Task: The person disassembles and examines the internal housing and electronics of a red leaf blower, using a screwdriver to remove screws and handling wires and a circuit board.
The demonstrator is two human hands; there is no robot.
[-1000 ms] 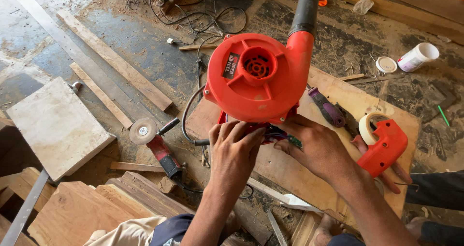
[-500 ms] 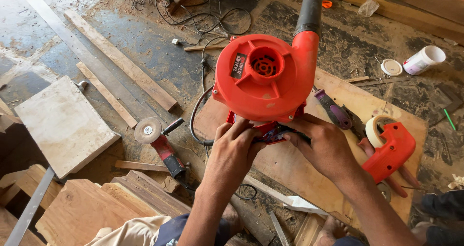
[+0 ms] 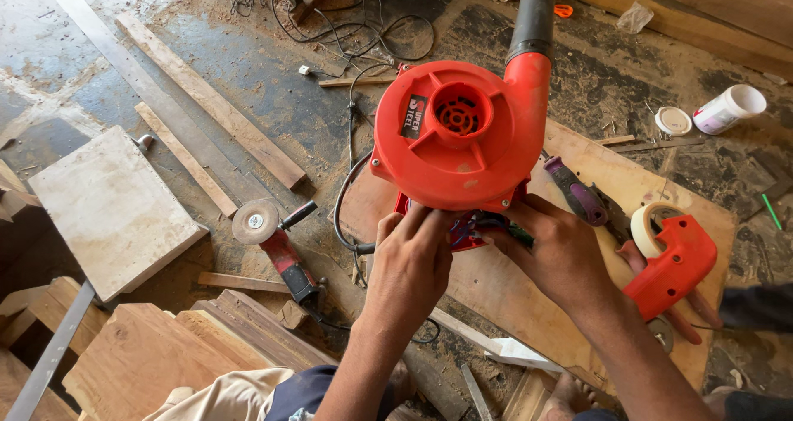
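Head view — red blower (image 3: 458, 136), nozzle away, both hands' fingers (image 3: 413, 223) on its opened base.

Angle grinder (image 3: 277, 243) lies left on the floor; tape roll (image 3: 648, 227) right; white jar (image 3: 728, 109) far right; planks (image 3: 211, 103) far left.

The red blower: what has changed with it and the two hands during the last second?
Little has changed. The red blower sits slightly higher and more to the right in the view, most likely from the head camera shifting. The left hand and right hand still work at the opened handle end with fingers on it. The loose red cover, the tape roll and the angle grinder lie as before.
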